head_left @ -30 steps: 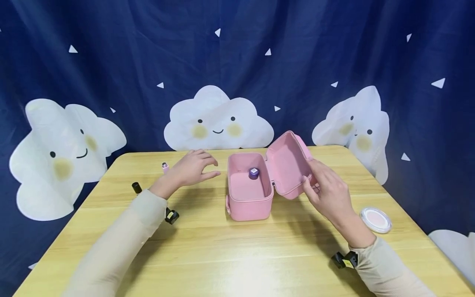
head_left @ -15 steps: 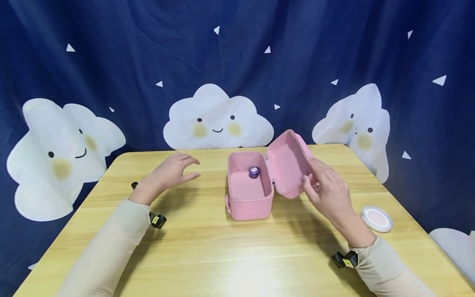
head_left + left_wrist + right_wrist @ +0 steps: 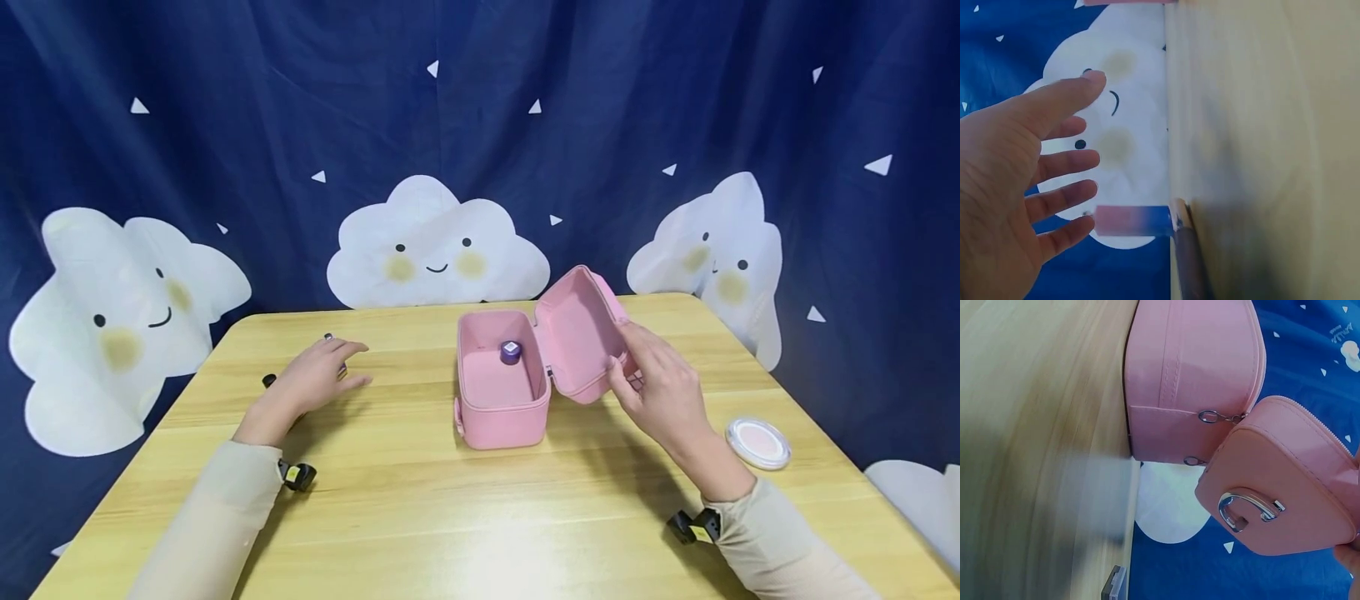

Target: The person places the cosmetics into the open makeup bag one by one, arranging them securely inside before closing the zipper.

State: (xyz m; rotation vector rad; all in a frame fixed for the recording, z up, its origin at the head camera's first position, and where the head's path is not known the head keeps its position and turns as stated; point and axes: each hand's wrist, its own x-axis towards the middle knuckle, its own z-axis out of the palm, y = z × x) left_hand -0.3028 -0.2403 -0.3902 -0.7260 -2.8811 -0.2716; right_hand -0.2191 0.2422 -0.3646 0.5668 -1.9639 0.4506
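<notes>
In the head view my left hand (image 3: pixel 311 379) hovers over the left side of the table, fingers spread and holding nothing. Beyond its fingers, a pink-to-blue tube (image 3: pixel 1132 220) stands upright in the left wrist view, with a dark slim stick-like item (image 3: pixel 1191 262) beside it. My right hand (image 3: pixel 663 383) grips the edge of the raised lid (image 3: pixel 577 333) of a pink cosmetic case (image 3: pixel 504 425). The lid's outer side shows a silver-ended handle (image 3: pixel 1250 509). Inside the case sits a small purple jar (image 3: pixel 510 352) with a white label on top.
A round clear-rimmed compact (image 3: pixel 758 442) lies on the wooden table (image 3: pixel 420 517), right of my right wrist. A black cap (image 3: pixel 268 381) shows behind my left wrist. A small dark-and-clear box (image 3: pixel 1114 584) appears in the right wrist view. A blue cloud-print curtain (image 3: pixel 480 100) hangs behind.
My left hand has moved left and towards me, away from the case and over to the upright tube. The right hand has stayed on the lid.
</notes>
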